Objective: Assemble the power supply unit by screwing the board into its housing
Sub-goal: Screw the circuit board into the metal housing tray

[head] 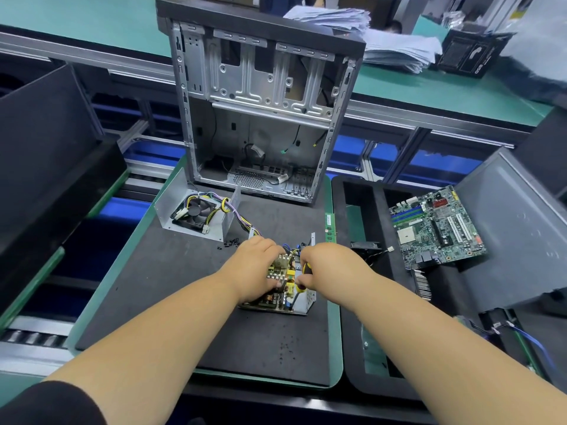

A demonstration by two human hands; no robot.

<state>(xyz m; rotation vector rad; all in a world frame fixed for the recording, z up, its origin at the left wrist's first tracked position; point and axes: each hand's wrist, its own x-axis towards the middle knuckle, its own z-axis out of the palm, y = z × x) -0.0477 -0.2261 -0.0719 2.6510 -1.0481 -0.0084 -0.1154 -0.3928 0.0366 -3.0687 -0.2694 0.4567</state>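
head-worn view, angled down, close over mat [171, 289]

Two bare forearms, extended forward, hands close together

Left hand [256, 265]: laid palm down, fingers curled over the board [277, 279], a dark sleeve seen at the upper arm. Right hand [328, 266]: fingers wrapped round the yellow-handled screwdriver [302, 279], tip angled downward. The two hands are held just beside each other.

The component-crowded board [280, 271] sits flat inside its shallow silver housing [306, 303] on the dark mat.
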